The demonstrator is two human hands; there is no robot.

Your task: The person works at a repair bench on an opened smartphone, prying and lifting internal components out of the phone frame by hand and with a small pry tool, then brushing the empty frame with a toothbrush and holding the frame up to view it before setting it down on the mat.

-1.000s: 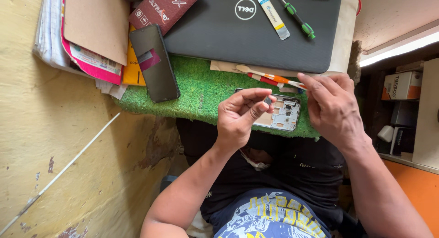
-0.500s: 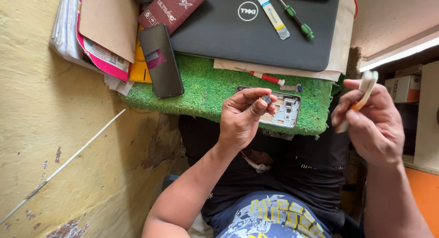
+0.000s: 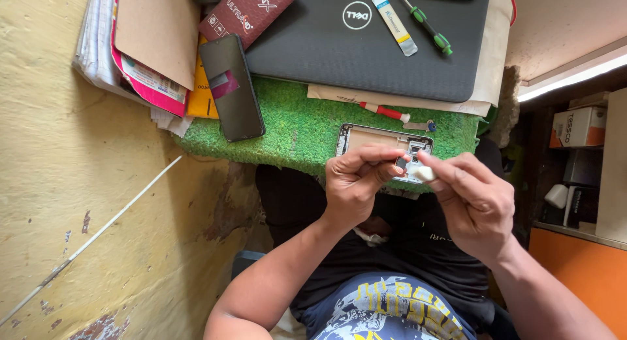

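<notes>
Dark phone [image 3: 232, 85] lying far left on green turf [image 3: 294, 128]. Left hand [image 3: 356, 183] pinching a tiny part above opened phone frame [image 3: 372, 137]. Right hand [image 3: 473, 199], raised aside half a second ago, now back, clamped on white piece [image 3: 424, 174], meeting left fingertips.

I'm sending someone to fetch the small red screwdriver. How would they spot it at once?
Find the closed dark laptop at the top of the desk. Just below its near edge, on the paper by the green turf mat, lies the red-handled screwdriver. The other screwdriver has a green handle and lies on the laptop itself.
</notes>
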